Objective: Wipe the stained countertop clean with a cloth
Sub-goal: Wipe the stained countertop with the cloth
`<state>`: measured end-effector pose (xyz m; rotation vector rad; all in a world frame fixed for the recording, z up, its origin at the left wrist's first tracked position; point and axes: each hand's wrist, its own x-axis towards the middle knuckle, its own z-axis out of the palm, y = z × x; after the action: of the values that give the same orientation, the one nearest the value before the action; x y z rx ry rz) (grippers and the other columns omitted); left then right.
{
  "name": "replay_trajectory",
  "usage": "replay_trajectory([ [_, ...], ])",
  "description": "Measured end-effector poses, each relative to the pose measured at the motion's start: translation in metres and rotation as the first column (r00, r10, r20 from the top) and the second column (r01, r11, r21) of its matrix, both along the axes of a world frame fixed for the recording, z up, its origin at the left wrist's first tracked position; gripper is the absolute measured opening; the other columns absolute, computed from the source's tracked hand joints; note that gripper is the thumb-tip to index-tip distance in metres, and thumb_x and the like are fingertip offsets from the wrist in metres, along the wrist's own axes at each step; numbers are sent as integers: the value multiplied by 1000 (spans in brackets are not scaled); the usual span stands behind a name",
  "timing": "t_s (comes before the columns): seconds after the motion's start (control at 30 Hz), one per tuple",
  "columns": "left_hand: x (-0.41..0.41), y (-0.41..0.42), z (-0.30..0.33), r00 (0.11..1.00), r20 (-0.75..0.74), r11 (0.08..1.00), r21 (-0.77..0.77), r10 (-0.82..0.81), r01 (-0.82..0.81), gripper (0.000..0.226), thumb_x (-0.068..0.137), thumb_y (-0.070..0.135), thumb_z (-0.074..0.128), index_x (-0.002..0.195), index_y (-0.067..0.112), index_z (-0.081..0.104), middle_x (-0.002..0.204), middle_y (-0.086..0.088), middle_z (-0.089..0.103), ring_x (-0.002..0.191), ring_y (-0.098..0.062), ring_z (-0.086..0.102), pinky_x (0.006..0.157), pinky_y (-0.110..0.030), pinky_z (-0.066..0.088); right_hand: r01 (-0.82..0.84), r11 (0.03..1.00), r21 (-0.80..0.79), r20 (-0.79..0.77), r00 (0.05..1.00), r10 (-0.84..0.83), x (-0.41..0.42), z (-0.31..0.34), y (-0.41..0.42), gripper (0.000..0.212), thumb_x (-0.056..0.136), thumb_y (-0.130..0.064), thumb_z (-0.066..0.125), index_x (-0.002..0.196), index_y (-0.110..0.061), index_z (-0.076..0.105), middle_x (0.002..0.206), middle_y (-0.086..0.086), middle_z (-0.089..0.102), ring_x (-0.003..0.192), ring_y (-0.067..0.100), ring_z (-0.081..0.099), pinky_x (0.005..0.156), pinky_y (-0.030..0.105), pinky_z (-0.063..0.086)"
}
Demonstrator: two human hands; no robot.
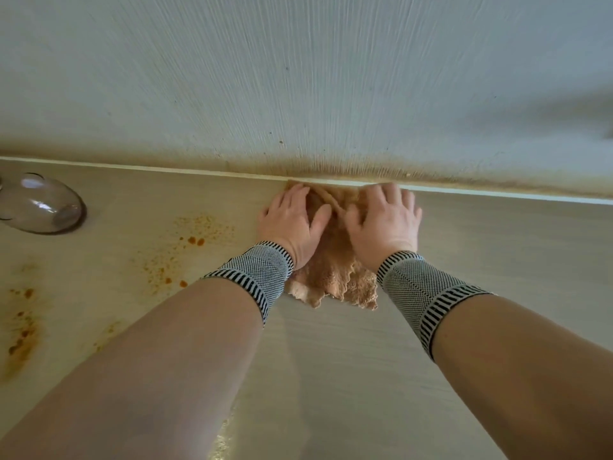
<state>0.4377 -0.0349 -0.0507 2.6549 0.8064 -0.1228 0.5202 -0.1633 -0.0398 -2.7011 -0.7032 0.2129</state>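
A: Where's the cloth?

B: Flat on the countertop, pushed up against the seam where it meets the wall. It's a tan, nubbly rag, bunched in the middle and ragged along its near edge.

A: And the hands?

B: Both are on top of it. The left hand lies with fingers spread and fairly straight, pressing down — not gripping. The right hand is the same, palm down with its fingers reaching the seam. Neither curls round the fabric; they pin it.

A: Why two hands, up there?

B: My guess is weight. There's a brownish band of grime along the foot of the wall, and the cloth's far edge sits right in that corner, so the flat palms probably drive it into the joint.

A: What's left to do?

B: Plenty, I'd say. Orange stains speckle the counter to the left of the cloth, well apart from it, and more smears run along the far left.

A: Any containers?

B: One clear glass bowl stands on the counter at the left edge — it looks empty, though glare makes that hard to confirm.
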Motion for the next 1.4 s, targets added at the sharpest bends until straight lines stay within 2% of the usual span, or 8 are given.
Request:
replay_trajectory([
  [0.1, -9, 12, 0, 997, -69, 993, 112, -39, 47, 50, 103, 40, 31, 150, 22, 33, 162, 6, 22, 146, -18, 22, 113, -46, 24, -303, 952, -49, -67, 952, 300, -11, 1, 28, 48, 96, -47, 44, 140, -28, 48, 144, -1, 44, 128, 27, 37, 107, 43, 31],
  [0.33, -37, 60, 0, 983, -178, 975, 220, 41, -1, 50, 102, 35, 33, 151, 25, 30, 162, 7, 19, 146, -20, 20, 114, -51, 24, -468, 875, -123, -68, 884, 463, -32, -5, 72, 48, 102, -35, 35, 149, -26, 37, 154, -5, 36, 134, 27, 31, 108, 45, 29],
  [0.5, -47, 95, -2, 977, -200, 958, 285, 81, -21, 49, 103, 38, 29, 151, 25, 29, 162, 5, 20, 145, -24, 21, 110, -52, 27, -480, 867, -135, -3, 875, 484, -46, -9, 109, 47, 102, -27, 35, 149, -24, 35, 162, -6, 19, 138, 28, 23, 111, 48, 24],
  [0.63, -55, 112, -4, 988, -132, 942, 333, 81, -32, 48, 103, 37, 36, 149, 23, 36, 158, 1, 25, 140, -26, 26, 108, -49, 29, -510, 842, -176, -46, 859, 511, -54, -10, 130, 53, 102, -24, 37, 153, -25, 26, 163, -6, 16, 137, 27, 24, 111, 46, 24],
  [0.8, -52, 117, -10, 996, -92, 980, 198, 0, 18, 52, 102, 28, 32, 153, 25, 26, 160, 6, 21, 143, -23, 22, 113, -51, 25, -444, 878, -176, -20, 894, 448, -55, -13, 142, 60, 99, -36, 38, 155, -27, 21, 158, -6, 26, 134, 28, 27, 106, 47, 29],
  [0.97, -47, 114, -10, 997, -81, 976, 218, -10, 27, 54, 100, 29, 34, 153, 28, 27, 159, 6, 24, 139, -24, 26, 109, -47, 30, -390, 907, -160, -28, 920, 390, -50, -13, 141, 60, 95, -37, 40, 152, -27, 29, 153, -3, 32, 132, 28, 30, 107, 47, 29],
  [1.23, -29, 83, -12, 984, -88, 972, 162, -157, 170, 55, 102, 35, 29, 155, 26, 20, 162, 8, 16, 143, -20, 20, 111, -49, 24, -193, 965, -179, -28, 981, 192, -46, -15, 99, 58, 93, -41, 39, 150, -32, 32, 152, -4, 35, 139, 31, 24, 111, 50, 21],
  [1.4, -53, 119, -11, 988, -137, 971, 214, -74, 103, 55, 104, 40, 26, 156, 26, 16, 163, 8, 13, 146, -21, 18, 114, -52, 22, -288, 942, -175, -45, 958, 285, -60, -14, 138, 58, 97, -39, 35, 154, -31, 26, 155, -5, 31, 137, 27, 24, 114, 48, 20],
])
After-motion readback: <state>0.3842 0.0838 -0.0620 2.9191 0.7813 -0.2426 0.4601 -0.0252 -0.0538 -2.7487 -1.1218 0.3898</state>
